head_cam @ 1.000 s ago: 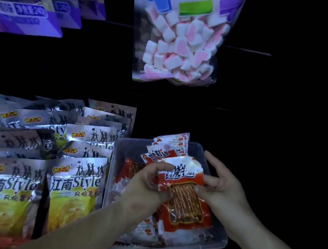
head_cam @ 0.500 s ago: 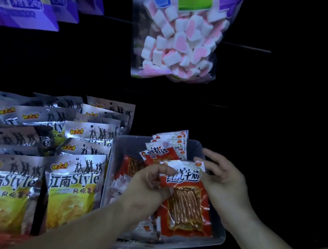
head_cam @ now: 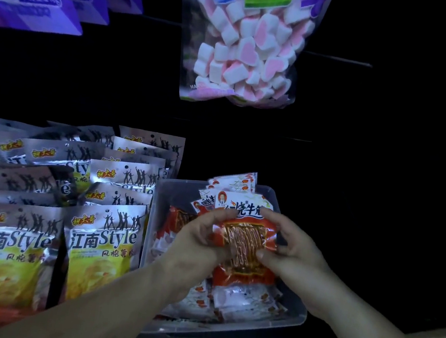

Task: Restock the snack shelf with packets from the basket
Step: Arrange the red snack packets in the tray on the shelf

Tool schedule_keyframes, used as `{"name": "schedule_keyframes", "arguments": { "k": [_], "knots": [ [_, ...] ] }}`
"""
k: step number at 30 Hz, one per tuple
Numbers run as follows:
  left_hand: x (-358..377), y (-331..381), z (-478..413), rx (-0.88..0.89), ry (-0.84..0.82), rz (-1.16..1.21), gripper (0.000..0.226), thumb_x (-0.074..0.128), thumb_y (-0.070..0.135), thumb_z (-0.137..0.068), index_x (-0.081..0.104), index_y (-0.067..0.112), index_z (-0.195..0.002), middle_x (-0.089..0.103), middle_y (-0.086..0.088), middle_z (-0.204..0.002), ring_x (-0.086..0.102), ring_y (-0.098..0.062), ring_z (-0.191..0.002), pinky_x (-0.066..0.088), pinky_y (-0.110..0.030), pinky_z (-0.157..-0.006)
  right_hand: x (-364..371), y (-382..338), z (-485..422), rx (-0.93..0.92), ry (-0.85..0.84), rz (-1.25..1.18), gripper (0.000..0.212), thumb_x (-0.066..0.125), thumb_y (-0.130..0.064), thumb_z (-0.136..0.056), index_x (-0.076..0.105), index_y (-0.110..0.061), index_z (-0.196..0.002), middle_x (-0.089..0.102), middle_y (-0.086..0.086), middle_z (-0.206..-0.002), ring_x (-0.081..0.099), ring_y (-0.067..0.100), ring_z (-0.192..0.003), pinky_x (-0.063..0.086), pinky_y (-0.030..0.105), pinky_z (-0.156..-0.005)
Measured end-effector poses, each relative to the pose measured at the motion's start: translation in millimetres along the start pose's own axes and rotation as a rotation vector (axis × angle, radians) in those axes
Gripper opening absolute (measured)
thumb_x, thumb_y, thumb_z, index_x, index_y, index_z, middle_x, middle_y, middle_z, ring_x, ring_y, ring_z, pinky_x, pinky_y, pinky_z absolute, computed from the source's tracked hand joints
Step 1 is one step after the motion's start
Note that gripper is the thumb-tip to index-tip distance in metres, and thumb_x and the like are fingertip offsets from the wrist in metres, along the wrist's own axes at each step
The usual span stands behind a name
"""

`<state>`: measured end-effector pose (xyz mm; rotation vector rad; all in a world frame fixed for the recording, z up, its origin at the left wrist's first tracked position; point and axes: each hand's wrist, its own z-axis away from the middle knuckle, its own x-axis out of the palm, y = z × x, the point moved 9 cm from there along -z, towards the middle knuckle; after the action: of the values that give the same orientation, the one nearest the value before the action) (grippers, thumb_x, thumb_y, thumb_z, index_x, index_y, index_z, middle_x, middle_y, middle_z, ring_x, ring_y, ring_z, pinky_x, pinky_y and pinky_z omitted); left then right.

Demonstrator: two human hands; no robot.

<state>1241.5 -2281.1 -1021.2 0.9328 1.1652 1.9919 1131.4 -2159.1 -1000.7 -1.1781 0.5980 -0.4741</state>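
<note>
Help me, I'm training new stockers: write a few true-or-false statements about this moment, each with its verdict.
1. The left hand and the right hand both grip the red packet. True.
2. The red packet is held over the bin. True.
3. The marshmallow bag lies in the bin. False: it hangs above the bin.
4. The chip bags stand to the right of the bin. False: they stand to its left.
5. The bin holds nothing else. False: more packets lie in it.
</note>
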Motion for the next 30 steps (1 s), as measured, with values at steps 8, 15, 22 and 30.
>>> {"name": "schedule_keyframes", "arguments": {
  "k": [8, 15, 22, 30],
  "knots": [
    [2.1, -3.4, 4.4, 0.003, -0.084, -0.063, 0.085, 0.073, -0.013, -0.082, 0.053, 0.048, -0.138, 0.068, 0.010, -0.126, 0.073, -0.017, -0.103, 0.061, -0.055, -0.086, -4.9, -2.8, -0.4, -0.028, 0.047, -0.014, 0.079, 0.062, 0.018, -0.090, 0.051, -0.039, -0.144, 0.072, -0.007, -0.123, 0.074, 0.019, -0.099, 0.062, 0.036, -0.060],
    [2.1, -1.3, 3.3, 0.047, -0.082, -0.161, 0.092, 0.074, -0.010, -0.084, 0.044, 0.051, -0.145, 0.059, 0.008, -0.133, 0.073, -0.017, -0.101, 0.064, -0.043, -0.073, -10.7, -8.0, 2.5, -0.018, -0.043, -0.025, 0.058, 0.051, 0.009, -0.101, 0.053, -0.032, -0.142, 0.077, 0.005, -0.111, 0.074, 0.022, -0.104, 0.062, 0.036, -0.077],
    [-3.5, 33.5, 10.2, 0.365, 0.165, -0.630, 0.058, 0.079, 0.028, -0.089, 0.056, 0.037, -0.141, 0.053, 0.016, -0.128, 0.061, 0.004, -0.106, 0.049, -0.004, -0.080, -13.3, -21.1, 10.0, -0.160, 0.135, 0.058, 0.065, 0.050, 0.007, -0.102, 0.047, -0.041, -0.147, 0.077, -0.005, -0.112, 0.072, 0.023, -0.109, 0.060, 0.042, -0.094],
    [10.5, 6.1, 10.7, -0.002, -0.009, -0.003, 0.029, 0.055, 0.006, -0.103, 0.070, 0.023, -0.119, 0.077, -0.003, -0.113, 0.074, -0.024, -0.106, 0.061, -0.053, -0.086, -18.9, -38.6, 14.3, -0.246, 0.250, 0.209, 0.059, 0.068, -0.018, -0.097, 0.048, -0.051, -0.141, 0.066, -0.014, -0.114, 0.065, -0.001, -0.096, 0.054, 0.027, -0.081]
  ]
}}
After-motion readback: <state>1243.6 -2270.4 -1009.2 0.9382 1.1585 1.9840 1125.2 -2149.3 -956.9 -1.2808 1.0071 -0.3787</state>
